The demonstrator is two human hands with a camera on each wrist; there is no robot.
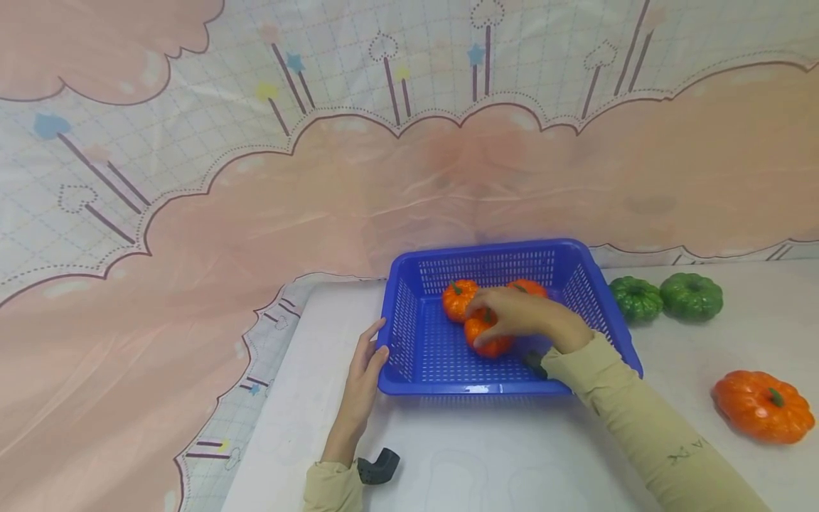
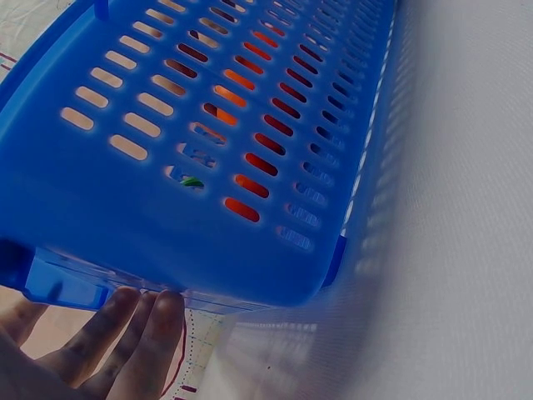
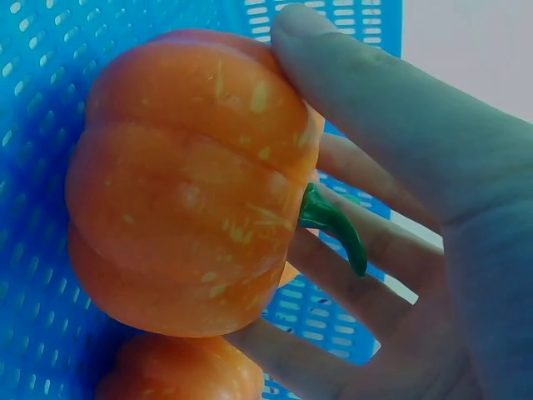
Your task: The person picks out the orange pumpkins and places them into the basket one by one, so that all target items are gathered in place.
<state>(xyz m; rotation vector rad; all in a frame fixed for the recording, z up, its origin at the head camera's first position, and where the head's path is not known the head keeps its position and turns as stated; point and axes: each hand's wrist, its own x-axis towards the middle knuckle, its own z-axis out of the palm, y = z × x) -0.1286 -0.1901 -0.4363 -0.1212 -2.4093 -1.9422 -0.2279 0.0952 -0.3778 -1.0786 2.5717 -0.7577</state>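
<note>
Inside a blue perforated basket [image 1: 435, 390], my right hand [image 1: 521, 313] curls its thumb and fingers around a small orange pumpkin [image 1: 480, 331]. The right wrist view shows that pumpkin [image 3: 187, 183] up close, its green stem pointing toward the palm. Another orange pumpkin [image 1: 457, 297] sits just behind it to the left, and a third orange pumpkin [image 1: 530, 286] is partly covered by the hand. My left hand [image 1: 365, 373] rests its fingertips against the basket's left end, fingers fairly straight. In the left wrist view, the fingers [image 2: 158, 342] lie against the outside of the basket wall [image 2: 208, 258].
Two green pumpkins [image 1: 691, 297] stand right of the basket at the back of the white table [image 1: 486, 455]. A larger orange pumpkin [image 1: 763, 407] lies farther right. Behind the table hangs a printed pink curtain [image 1: 409, 185]. A dark curved object [image 1: 379, 467] shows beside the left wrist.
</note>
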